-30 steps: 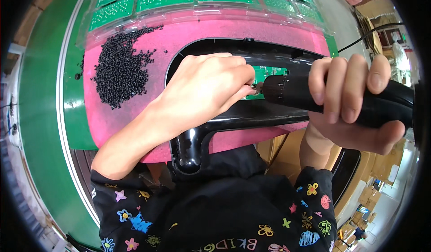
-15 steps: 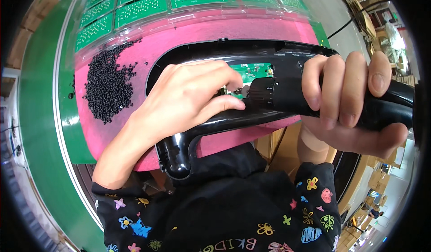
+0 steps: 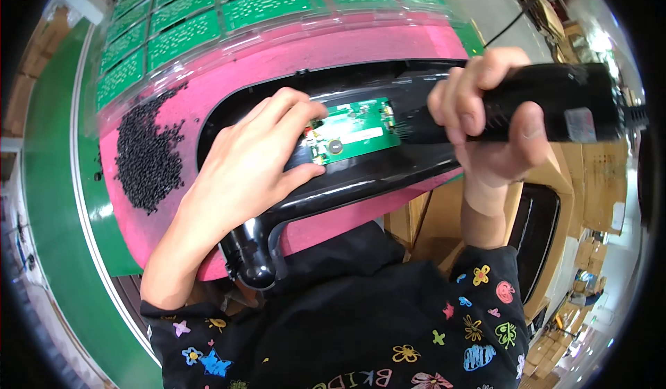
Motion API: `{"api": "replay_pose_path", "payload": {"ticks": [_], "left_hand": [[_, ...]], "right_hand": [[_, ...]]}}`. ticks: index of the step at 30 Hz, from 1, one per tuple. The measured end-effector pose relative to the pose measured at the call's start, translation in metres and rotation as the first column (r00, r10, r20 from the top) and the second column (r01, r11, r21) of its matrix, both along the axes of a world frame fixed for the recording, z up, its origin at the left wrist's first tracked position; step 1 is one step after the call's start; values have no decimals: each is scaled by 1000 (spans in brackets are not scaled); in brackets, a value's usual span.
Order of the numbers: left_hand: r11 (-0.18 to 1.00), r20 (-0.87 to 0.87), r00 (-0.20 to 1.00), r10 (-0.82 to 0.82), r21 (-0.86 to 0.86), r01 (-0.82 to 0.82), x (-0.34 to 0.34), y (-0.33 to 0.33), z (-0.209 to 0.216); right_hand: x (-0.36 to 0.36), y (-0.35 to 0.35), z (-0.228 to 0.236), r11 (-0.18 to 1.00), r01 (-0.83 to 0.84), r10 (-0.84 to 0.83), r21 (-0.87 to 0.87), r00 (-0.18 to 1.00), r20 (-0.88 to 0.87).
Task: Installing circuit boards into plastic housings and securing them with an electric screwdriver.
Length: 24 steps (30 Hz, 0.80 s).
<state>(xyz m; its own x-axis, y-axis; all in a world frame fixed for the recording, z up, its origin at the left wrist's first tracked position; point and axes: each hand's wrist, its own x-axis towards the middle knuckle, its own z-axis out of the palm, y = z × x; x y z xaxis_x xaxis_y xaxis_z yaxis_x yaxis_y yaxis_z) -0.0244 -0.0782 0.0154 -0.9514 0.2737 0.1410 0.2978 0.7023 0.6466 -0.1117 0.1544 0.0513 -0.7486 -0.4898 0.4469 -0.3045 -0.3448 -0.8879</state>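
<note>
In the head view, taking the board (image 3: 364,122) as the centre of our clock, we find it lying face up inside the black shell (image 3: 388,175), with a pale strip across its middle and a dark round part toward its eight o'clock. The shell lies on the pink mat (image 3: 347,49), and its short stub (image 3: 258,268) sticks out at seven o'clock. At nine o'clock we have the left hand (image 3: 253,160), back upward, its thumb and forefinger parted wide on either side of the board's near end; we cannot tell whether they touch it, and the other fingertips are hidden. At three o'clock the right hand (image 3: 485,111) is wrapped firmly round the black driver (image 3: 565,98), whose cable (image 3: 635,117) leaves its body at three o'clock too; we cannot make out the driver's tip. Farther out at nine o'clock we see a heap (image 3: 147,154) of small black pieces on the mat, and beyond it the green table (image 3: 62,181). A clear tray (image 3: 229,48) of more green boards stretches around eleven o'clock. Between four and five o'clock stands a brown carton (image 3: 447,222), and at six o'clock we see the black shirt (image 3: 333,313) with its coloured drawings.
</note>
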Motion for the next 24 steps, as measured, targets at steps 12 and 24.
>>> {"api": "replay_pose_path", "payload": {"ticks": [12,24], "left_hand": [[998,13,999,36,-58,-35,-6,16,5],[965,-186,964,-190,-214,149,-6,28,10]], "right_hand": [[-19,-19,-3,999,-6,11,-43,993,118],[-31,-17,-12,981,-155,173,-114,970,169]]}}
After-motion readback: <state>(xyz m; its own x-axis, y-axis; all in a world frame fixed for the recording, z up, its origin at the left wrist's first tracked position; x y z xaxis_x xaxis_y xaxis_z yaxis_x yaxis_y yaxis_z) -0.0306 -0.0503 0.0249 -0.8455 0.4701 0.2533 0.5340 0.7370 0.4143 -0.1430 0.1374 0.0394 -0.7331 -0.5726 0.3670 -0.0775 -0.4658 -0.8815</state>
